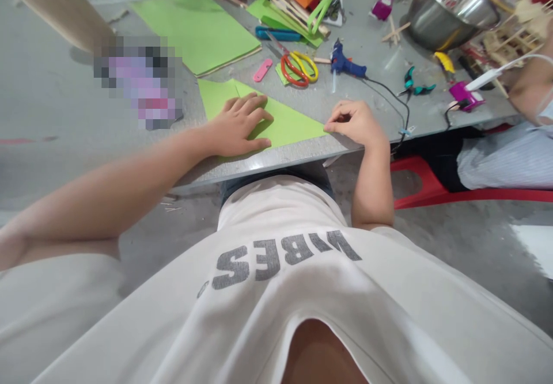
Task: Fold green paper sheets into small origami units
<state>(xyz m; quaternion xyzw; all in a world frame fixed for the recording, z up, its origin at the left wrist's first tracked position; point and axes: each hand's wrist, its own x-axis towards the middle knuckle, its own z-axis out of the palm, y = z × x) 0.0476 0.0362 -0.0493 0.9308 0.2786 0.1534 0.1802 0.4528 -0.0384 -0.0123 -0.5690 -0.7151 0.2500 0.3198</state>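
A sheet of green paper (289, 120), folded into a pointed shape, lies at the front edge of the grey table. My left hand (242, 124) rests flat on it with the fingers spread. At the paper's right-hand tip, my right hand (352, 122) pinches the corner between thumb and fingers. Just beyond the paper are a pink box cutter (262, 70) and scissors with red and yellow handles (298, 68). A stack of green paper (203, 33) lies farther back on the left.
A blue glue gun (348, 64) with a black cord lies behind my right hand. Farther right are teal pliers (415, 83), a purple power socket (466, 96) and a steel bowl (451, 12). Another person's arm (533, 84) is at the right, by a red chair (421, 179).
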